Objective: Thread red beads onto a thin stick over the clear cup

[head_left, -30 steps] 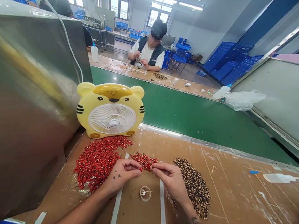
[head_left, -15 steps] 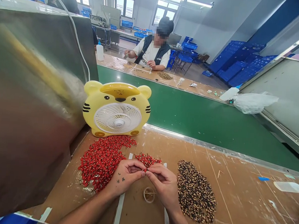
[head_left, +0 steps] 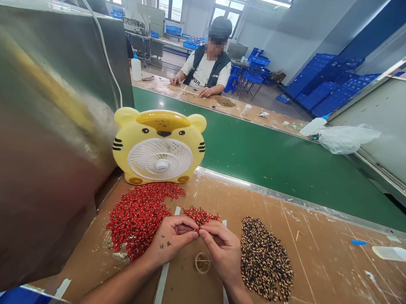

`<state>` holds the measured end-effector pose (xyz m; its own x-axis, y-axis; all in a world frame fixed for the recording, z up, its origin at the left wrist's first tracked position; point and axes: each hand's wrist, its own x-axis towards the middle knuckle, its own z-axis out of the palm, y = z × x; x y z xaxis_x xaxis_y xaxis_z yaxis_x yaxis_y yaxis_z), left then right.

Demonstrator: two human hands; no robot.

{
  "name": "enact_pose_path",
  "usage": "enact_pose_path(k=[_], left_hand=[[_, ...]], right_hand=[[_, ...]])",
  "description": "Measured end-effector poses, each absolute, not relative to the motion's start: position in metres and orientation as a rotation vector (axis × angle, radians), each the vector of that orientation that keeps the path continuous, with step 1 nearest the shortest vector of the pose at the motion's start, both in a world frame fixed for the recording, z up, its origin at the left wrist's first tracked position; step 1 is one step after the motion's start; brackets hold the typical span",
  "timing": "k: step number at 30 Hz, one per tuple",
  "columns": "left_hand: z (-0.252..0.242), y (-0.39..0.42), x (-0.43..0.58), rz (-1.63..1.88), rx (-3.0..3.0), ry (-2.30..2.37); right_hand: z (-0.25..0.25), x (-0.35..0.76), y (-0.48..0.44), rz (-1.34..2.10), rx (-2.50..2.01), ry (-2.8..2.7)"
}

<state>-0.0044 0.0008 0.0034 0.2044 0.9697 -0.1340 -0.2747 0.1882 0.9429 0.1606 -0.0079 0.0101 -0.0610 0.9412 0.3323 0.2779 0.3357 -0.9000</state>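
My left hand point(head_left: 173, 237) and my right hand point(head_left: 223, 249) meet fingertip to fingertip above the tabletop. Pinched between them is a small red piece point(head_left: 197, 230), mostly covered by my fingers, so its exact kind is unclear. Just beyond my fingertips is a little heap of red pieces point(head_left: 200, 214) with dark ends. To the left spreads a larger pile of such red pieces point(head_left: 135, 219). Right of my right hand lies a pile of small black-and-tan pieces point(head_left: 266, 263). Below my hands stands a small clear cup point(head_left: 195, 263) with a thin stick across it.
A yellow animal-faced fan point(head_left: 124, 139) stands behind the red pile. Past the table edge runs a green conveyor belt point(head_left: 258, 151). A metal housing point(head_left: 43, 150) borders the left. Across the belt sits a co-worker point(head_left: 209, 69). A translucent bottle point(head_left: 394, 254) lies at right.
My hands stay pinched together in nearly the same spot, with the red piece now more covered. Across the belt, the co-worker's hands have come down to the table.
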Motion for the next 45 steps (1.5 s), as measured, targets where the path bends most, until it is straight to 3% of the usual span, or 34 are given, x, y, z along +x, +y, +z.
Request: enact_pose_path(k=[20, 29, 35, 45], left_hand=[[0.006, -0.003, -0.008, 1.089, 1.118, 1.023], [0.008, 0.0, -0.014, 1.029, 1.494, 1.127], [0.009, 0.021, -0.028, 0.987, 1.79, 1.373], [0.006, 0.032, -0.01, 0.478, 2.136, 1.51]], right_hand=[[0.029, 0.173, -0.005, 0.732, -1.102, -1.943], [0.02, 0.168, -0.004, 0.803, -1.138, -1.906], [0.015, 0.19, 0.003, 0.652, -1.249, -1.776], [0.014, 0.21, 0.001, 0.649, -1.257, -1.767]])
